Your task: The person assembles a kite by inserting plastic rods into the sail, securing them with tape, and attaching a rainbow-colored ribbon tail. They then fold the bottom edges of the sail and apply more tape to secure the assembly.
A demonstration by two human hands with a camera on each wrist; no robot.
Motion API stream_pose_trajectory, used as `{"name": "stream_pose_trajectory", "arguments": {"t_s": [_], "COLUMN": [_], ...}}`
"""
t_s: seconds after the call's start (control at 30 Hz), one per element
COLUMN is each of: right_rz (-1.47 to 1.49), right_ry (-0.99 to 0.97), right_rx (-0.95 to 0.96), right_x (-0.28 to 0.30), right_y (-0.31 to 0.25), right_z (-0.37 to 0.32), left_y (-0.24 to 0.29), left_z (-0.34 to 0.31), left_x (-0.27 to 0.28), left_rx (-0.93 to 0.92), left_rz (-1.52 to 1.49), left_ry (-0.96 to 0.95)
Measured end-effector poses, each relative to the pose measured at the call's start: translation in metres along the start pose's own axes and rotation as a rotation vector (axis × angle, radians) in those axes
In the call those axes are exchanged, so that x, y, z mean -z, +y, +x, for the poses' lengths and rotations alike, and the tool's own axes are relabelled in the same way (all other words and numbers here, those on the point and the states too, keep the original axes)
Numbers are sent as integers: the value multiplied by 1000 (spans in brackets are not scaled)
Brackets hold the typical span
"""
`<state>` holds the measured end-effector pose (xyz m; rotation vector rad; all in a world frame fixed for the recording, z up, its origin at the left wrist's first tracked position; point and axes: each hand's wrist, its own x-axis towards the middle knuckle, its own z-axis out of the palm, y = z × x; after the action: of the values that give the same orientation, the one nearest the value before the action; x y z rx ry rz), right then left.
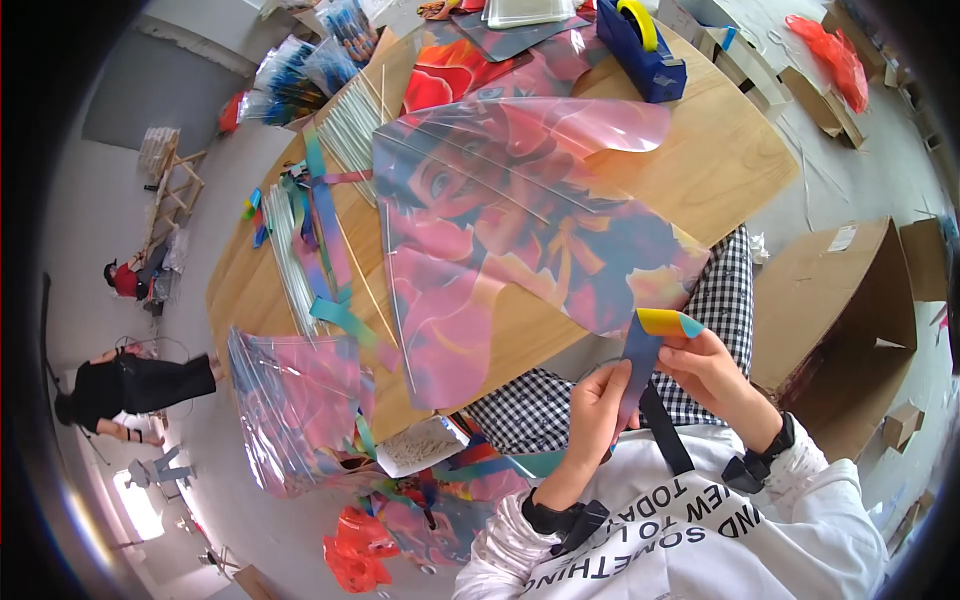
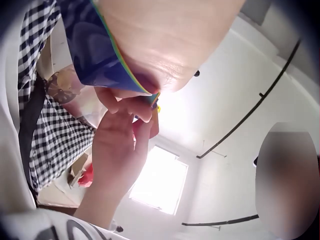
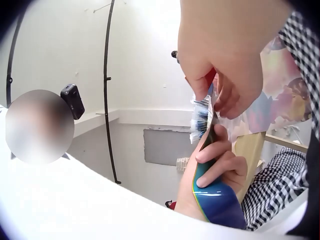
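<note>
Both hands hold a shiny rainbow ribbon [image 1: 640,365] above the lap, its main stretch blue-purple and its upper end folded over in yellow and teal. The left hand [image 1: 598,408] pinches the ribbon lower down, thumb against it. The right hand [image 1: 712,372] pinches it near the folded end. In the left wrist view, a blue length of ribbon [image 2: 95,47] hangs beside the left hand, and the right hand [image 2: 120,137] meets it at the fingertips. The left fingers [image 3: 217,162] lie over the ribbon in the right wrist view.
A translucent sheet printed with a cartoon figure [image 1: 470,190] covers much of the wooden table [image 1: 715,180]. Thin white rods [image 1: 287,255], loose ribbons [image 1: 325,215] and a blue tape dispenser [image 1: 655,75] lie there too. A cardboard box [image 1: 820,300] stands at right; another person [image 1: 140,385] is at far left.
</note>
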<state>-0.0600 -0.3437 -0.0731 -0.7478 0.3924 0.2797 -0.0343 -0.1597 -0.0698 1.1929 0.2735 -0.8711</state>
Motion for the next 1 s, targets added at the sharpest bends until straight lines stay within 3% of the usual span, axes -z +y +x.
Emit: {"name": "stream_pose_trajectory", "arguments": {"t_s": [0.1, 0.2, 0.23, 0.33, 0.37, 0.47, 0.5, 0.6, 0.73, 0.97, 1.0], "right_rz": [56, 56, 69, 143, 54, -149, -189, -432, -471, -668, -688], "right_ry": [121, 216, 289, 251, 340, 424, 456, 568, 462, 293, 279], "right_rx": [-83, -164, -166, -115, -50, 94, 105, 68, 112, 102, 176], "right_x": [-6, -3, -5, 23, 24, 45, 50, 63, 65, 58, 58], "right_y": [1, 3, 3, 2, -2, -14, -17, -17, -5, 34, 40], "right_z": [10, 17, 19, 24, 26, 31, 32, 29, 30, 58, 62], "left_y": [-5, -14, -19, -62, -61, -59, -67, -71, -10, 38, 42], "left_z": [5, 5, 10, 36, 41, 62, 74, 88, 64, 92, 96], "left_x": [2, 3, 14, 25, 32, 33, 36, 37, 19, 89, 98], "left_rx": [-21, 18, 108, -130, 38, -182, -159, 32, -210, -433, -427], "left_rz": [222, 202, 220, 49, 118, -42, -149, -35, 160, 176, 150], "left_ry": [-95, -152, -230, -2, 128, 236, 195, -17, 174, 349, 355]}}
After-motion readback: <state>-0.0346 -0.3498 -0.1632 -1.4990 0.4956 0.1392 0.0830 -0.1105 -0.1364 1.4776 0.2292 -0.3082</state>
